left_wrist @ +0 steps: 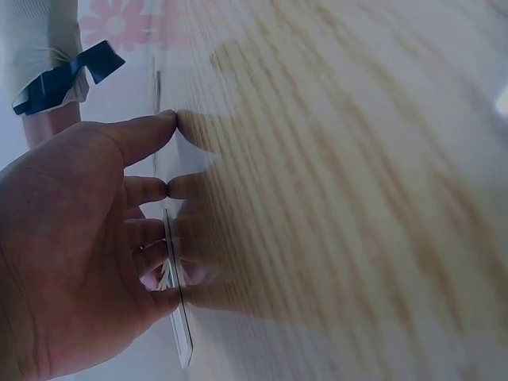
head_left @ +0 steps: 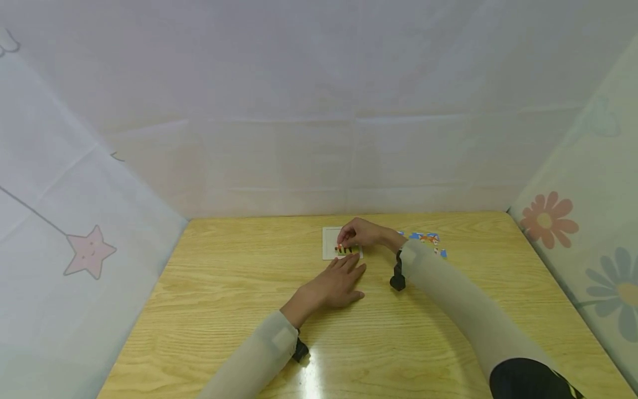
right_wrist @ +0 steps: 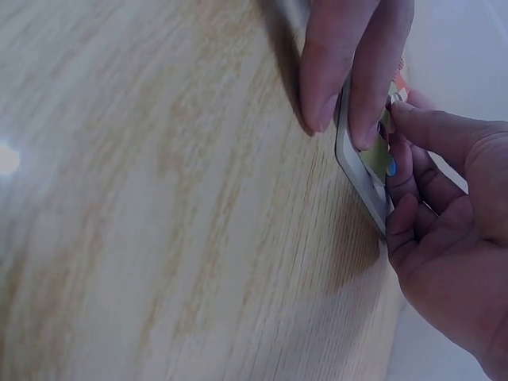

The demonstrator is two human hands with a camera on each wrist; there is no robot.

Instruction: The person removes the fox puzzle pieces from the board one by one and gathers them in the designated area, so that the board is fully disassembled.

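Note:
A small white puzzle tray (head_left: 327, 244) lies near the back of the table, with striped yellow-green puzzle pieces (head_left: 344, 250) along its near side. My left hand (head_left: 339, 284) is spread flat, its fingertips resting on the tray's near edge and on the table beside it. Over the tray, my right hand (head_left: 363, 233) pinches a small puzzle piece (right_wrist: 398, 97) between thumb and forefinger. Most of that piece is hidden by the fingers. In the right wrist view, a left fingertip (right_wrist: 365, 131) presses a green piece (right_wrist: 375, 159) in the tray.
Loose colourful puzzle pieces (head_left: 427, 238) lie on the table to the right, partly behind my right forearm. The wooden table (head_left: 224, 288) meets white cloth walls (head_left: 279, 166) at its back and sides. A black wrist strap (head_left: 397, 277) hangs below the right cuff.

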